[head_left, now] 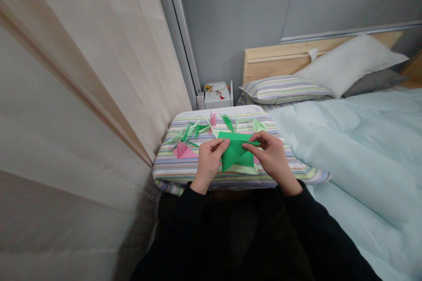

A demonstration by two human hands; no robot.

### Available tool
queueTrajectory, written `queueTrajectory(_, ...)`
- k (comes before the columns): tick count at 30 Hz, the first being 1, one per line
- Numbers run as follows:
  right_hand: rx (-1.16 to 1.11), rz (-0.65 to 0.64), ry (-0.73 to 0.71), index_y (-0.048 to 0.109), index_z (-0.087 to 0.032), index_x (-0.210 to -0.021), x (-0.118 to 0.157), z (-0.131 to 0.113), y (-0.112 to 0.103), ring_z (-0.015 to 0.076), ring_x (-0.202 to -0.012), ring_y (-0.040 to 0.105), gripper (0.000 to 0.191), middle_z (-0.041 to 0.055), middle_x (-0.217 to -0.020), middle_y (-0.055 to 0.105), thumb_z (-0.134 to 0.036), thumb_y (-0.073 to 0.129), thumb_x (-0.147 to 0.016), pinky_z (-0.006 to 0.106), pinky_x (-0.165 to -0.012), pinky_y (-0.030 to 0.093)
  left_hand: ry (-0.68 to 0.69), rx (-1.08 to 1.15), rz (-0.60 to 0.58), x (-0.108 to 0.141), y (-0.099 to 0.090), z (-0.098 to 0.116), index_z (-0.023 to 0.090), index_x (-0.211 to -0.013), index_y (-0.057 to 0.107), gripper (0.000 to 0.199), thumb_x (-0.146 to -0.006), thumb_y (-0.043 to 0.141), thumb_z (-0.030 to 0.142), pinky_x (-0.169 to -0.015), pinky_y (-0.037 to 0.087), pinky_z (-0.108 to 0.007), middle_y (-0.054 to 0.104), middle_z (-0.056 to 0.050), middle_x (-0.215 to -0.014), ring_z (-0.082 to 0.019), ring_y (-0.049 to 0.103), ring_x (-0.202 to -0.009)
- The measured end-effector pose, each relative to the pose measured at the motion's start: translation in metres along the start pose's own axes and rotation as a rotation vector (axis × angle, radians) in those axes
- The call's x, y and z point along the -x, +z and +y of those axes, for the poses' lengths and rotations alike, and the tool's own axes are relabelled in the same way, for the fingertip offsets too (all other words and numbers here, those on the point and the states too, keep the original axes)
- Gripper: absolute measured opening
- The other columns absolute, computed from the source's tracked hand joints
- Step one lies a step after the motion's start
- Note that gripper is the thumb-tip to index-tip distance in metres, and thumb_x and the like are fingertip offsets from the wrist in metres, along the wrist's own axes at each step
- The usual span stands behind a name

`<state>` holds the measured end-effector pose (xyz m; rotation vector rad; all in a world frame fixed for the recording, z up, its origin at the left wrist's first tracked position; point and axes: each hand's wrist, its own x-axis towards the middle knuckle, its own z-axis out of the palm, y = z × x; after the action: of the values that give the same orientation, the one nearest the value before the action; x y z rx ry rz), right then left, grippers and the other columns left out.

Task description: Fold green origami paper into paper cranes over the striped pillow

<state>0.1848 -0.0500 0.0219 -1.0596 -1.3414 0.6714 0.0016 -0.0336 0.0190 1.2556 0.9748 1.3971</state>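
Note:
A partly folded sheet of green origami paper (232,153) is held up between my two hands, above the table. My left hand (210,158) pinches its left edge between thumb and fingers. At the other end, my right hand (272,153) has thumb and fingers closed on the upper right corner. Under it lies a flat stack of paper sheets, green (248,159) on top, with pale green and pink edges sticking out. Folded paper cranes lie beyond my hands: a pink one (212,119), a dark green one (227,122) and several lighter green ones to the left.
The small table has a striped cloth (176,171). A folded pink paper (183,151) lies at its left, a pale green piece (259,125) at its back right. A curtain (99,74) hangs close on the left; a bed with a light blue quilt (356,136) adjoins the right.

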Motion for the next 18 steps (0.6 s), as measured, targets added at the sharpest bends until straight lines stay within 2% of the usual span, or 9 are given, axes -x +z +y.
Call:
queueTrajectory(4, -0.25, 0.089, 0.084, 0.065, -0.023, -0.093, 0.0, 0.001, 0.001, 0.0153, -0.06, 0.061, 0.038, -0.0038, -0.067, 0.067, -0.033, 0.09, -0.066, 0.031, -0.059, 0.051, -0.096, 0.055, -0.021, 0.004, 0.0, 0.001, 0.016, -0.084, 0.08, 0.03, -0.068, 0.088, 0.041, -0.059, 0.053, -0.027, 0.072, -0.001, -0.067, -0.014, 0.063, -0.059)
queueTrajectory(7, -0.305, 0.06, 0.137, 0.066, -0.022, -0.093, 0.002, 0.0, 0.003, 0.0153, -0.061, 0.063, 0.041, -0.0038, -0.066, 0.068, -0.034, 0.092, -0.064, 0.031, -0.061, 0.053, -0.116, 0.022, -0.079, 0.006, 0.0, 0.003, 0.016, -0.086, 0.079, 0.032, -0.065, 0.09, 0.038, -0.058, 0.054, -0.026, 0.075, -0.003, -0.069, -0.016, 0.066, -0.061)
queueTrajectory(9, -0.326, 0.024, 0.167, 0.067, -0.022, -0.092, 0.003, -0.001, 0.005, 0.0163, -0.065, 0.066, 0.041, -0.0019, -0.071, 0.07, -0.035, 0.093, -0.062, 0.032, -0.064, 0.056, -0.082, -0.015, -0.095, 0.007, 0.0, 0.005, 0.016, -0.084, 0.08, 0.029, -0.066, 0.09, 0.036, -0.057, 0.052, -0.026, 0.076, -0.004, -0.072, -0.016, 0.066, -0.061)
queueTrajectory(13, -0.372, -0.002, 0.186, 0.07, -0.022, -0.084, 0.005, -0.005, 0.009, 0.0172, -0.069, 0.067, 0.036, -0.0004, -0.073, 0.072, -0.036, 0.093, -0.06, 0.033, -0.068, 0.057, -0.034, -0.025, -0.095, 0.008, 0.002, 0.007, 0.016, -0.081, 0.081, 0.025, -0.065, 0.09, 0.033, -0.061, 0.053, -0.027, 0.077, -0.004, -0.076, -0.017, 0.067, -0.064)
queueTrajectory(18, -0.33, -0.063, 0.167, 0.074, -0.021, -0.077, 0.008, -0.01, 0.012, 0.0159, -0.068, 0.062, 0.022, -0.0009, -0.072, 0.07, -0.037, 0.087, -0.07, 0.031, -0.068, 0.05, -0.043, 0.001, -0.128, 0.012, 0.006, 0.01, 0.016, -0.081, 0.082, 0.023, -0.067, 0.089, 0.032, -0.066, 0.053, -0.028, 0.078, -0.005, -0.078, -0.017, 0.067, -0.068)
